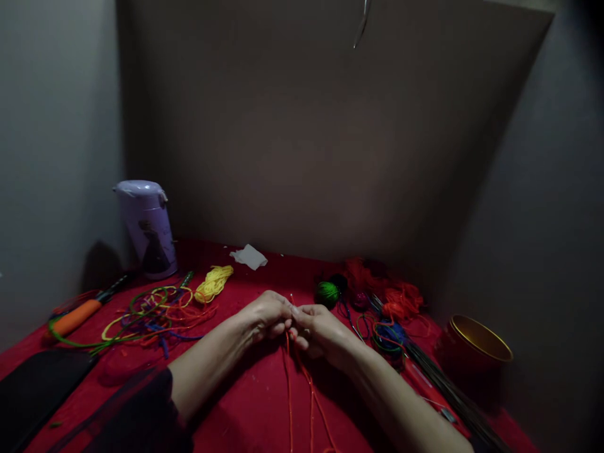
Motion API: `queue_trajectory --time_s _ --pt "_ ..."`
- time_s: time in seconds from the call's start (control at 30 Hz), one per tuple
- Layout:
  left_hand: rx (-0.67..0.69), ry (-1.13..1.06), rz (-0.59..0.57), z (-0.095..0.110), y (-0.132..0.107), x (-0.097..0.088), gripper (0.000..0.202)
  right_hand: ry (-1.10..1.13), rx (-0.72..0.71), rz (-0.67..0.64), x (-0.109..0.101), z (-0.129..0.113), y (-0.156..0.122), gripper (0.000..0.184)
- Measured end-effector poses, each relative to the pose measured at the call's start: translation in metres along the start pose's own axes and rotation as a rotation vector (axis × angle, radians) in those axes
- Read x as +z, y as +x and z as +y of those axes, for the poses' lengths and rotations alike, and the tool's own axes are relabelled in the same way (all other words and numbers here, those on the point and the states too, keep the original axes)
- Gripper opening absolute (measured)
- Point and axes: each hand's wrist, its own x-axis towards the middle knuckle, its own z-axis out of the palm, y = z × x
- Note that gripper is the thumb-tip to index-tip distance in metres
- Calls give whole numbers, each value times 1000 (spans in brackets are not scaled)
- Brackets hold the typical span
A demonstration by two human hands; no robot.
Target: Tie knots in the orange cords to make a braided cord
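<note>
My left hand [267, 316] and my right hand [319, 330] meet over the middle of a red cloth-covered table [255, 409], fingertips touching. Both are closed in a pinch on thin orange-red threads [298, 390], which hang down from the fingers and trail toward me across the cloth. A short thin tip sticks up between the two hands; it is too small to name.
Left: a lavender lidded container [148, 228], a yellow yarn bundle [214, 282], tangled coloured cords [151, 311], an orange-handled tool [75, 318], a black flat object [33, 387]. Right: a green thread ball [327, 294], red-orange yarn [399, 299], thin sticks [448, 390], a gold-rimmed bowl [476, 346]. White paper [248, 256] lies by the wall.
</note>
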Motion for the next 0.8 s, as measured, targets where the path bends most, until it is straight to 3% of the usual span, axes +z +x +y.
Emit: queue_trajectory --time_s 0.27,0.43,0.6,0.8 --pt "54 171 -37 10 -10 -7 10 -236 -74 302 -3 5 8 24" --pt "64 380 36 13 -12 -5 11 -277 -52 333 0 5 9 28" --pt "292 830 276 19 -15 -11 10 -270 -51 363 2 3 9 31" --pt "252 930 148 20 -25 -5 16 -220 -43 322 0 4 8 20"
